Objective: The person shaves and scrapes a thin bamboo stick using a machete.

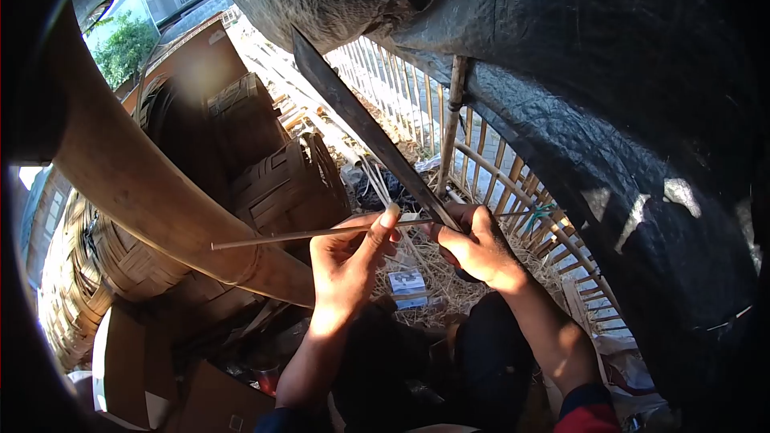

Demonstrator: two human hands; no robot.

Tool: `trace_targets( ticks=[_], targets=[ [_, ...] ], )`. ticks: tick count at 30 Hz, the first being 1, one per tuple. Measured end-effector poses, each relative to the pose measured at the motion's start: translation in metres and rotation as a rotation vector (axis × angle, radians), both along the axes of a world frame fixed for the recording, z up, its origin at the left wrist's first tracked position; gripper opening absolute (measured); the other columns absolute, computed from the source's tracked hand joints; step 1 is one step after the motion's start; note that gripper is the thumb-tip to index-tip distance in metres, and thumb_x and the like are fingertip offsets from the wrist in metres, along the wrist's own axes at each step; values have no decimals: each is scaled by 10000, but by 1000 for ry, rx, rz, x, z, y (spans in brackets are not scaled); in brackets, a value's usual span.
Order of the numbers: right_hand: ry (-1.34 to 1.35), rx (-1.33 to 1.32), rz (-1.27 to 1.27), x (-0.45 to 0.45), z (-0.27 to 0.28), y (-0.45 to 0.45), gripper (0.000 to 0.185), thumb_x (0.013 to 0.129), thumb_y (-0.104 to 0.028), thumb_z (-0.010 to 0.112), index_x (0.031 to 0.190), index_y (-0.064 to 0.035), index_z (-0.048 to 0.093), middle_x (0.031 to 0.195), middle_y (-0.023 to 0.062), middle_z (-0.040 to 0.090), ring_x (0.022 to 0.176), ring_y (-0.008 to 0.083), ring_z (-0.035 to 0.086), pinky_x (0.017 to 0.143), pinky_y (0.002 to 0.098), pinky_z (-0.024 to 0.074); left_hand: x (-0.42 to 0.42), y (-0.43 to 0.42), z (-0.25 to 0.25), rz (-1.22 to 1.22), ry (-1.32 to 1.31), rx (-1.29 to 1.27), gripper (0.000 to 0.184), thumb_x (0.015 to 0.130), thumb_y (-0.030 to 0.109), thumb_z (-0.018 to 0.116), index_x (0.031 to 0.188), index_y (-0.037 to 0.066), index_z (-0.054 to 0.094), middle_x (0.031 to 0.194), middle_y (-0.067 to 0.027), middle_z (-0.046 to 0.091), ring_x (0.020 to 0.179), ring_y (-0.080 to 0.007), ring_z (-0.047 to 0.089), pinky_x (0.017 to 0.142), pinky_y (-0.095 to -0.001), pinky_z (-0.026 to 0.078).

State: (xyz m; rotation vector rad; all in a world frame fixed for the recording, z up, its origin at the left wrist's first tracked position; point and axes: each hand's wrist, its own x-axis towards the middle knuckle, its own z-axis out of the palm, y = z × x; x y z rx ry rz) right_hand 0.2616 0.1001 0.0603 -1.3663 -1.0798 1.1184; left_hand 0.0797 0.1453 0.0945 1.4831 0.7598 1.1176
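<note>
One thin stick (265, 240) runs crosswise above the straw (451, 298), pinched between thumb and fingers of the left hand (346, 265). Near it, the right hand (479, 250) is clamped around the lower end of a long dark blade (365, 123); whether stick and blade touch, I cannot tell. Woven baskets (273, 188) sit to the left.

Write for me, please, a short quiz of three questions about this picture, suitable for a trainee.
1. Which hand grips the near end of the long blade?
2. True or false: the tip of the long blade points away from the person.
3. What does the left hand pinch? A) a basket; B) a thin strip; C) a cup.

Key: 1. The right hand. 2. True. 3. B.
</note>
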Motion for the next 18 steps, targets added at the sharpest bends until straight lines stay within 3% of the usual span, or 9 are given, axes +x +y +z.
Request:
trace_targets(
  ticks=[2,5,6,8,10,12,14,16,18],
  targets=[
    [-150,92,-14,0,-1,-1,253,843,-252,656,861,0,672,611,42,568,583,106,512,536,299,411,-18,-12,2,74,-11,60,169,911,104,651,967,-52,681,831,-14,608,710,-47,531,590,-178,400],
    [-292,161,-19,-2,5,-2,260,828,-253,681,831,6,692,597,72,587,595,121,523,551,317,423,-61,-27,7,140,5,180,191,946,88,570,961,-74,670,739,-39,605,626,-74,531,565,-195,398],
    [-408,96,23,1,7,0,297,828,-254,694,903,32,673,650,72,606,620,130,544,586,313,448,-78,-27,10,138,7,233,214,955,94,545,963,-83,666,694,-48,601,589,-83,527,554,-202,396],
    [-195,-7,2,3,-13,6,411,813,-284,719,1003,68,621,786,101,631,721,155,582,667,308,475,-102,-30,18,225,115,315,241,938,124,560,925,-85,680,604,-67,599,527,-89,523,523,-208,398],
    [-325,-31,24,7,-12,5,527,782,-337,748,1063,74,576,950,149,622,881,203,590,764,315,479,-121,-36,36,205,434,303,204,908,120,603,918,-62,696,634,-70,638,539,-84,552,530,-203,420],
    [-331,-29,9,8,-21,8,481,783,-339,736,1017,61,607,897,140,634,850,200,598,747,328,479,-136,-35,42,184,615,281,154,834,84,680,930,-32,706,678,-76,666,582,-100,624,531,-244,467],
    [-355,-57,70,10,-12,8,446,775,-332,727,988,47,625,846,138,638,822,202,605,733,334,479,-144,-27,43,80,797,574,152,804,76,700,940,7,697,707,-85,678,584,-174,662,517,-287,484],
    [-376,-82,133,9,-9,12,412,768,-324,719,958,33,643,796,136,642,794,205,612,720,341,479,-142,-34,43,41,957,599,117,823,103,685,909,24,672,701,-91,670,577,-215,656,505,-315,479],
    [-560,42,136,11,-15,15,332,739,-295,708,890,-2,670,714,138,634,737,216,622,693,353,480,-132,-40,45,-8,1109,633,98,842,130,670,879,42,648,696,-97,663,570,-255,649,494,-343,474]
  ],
)
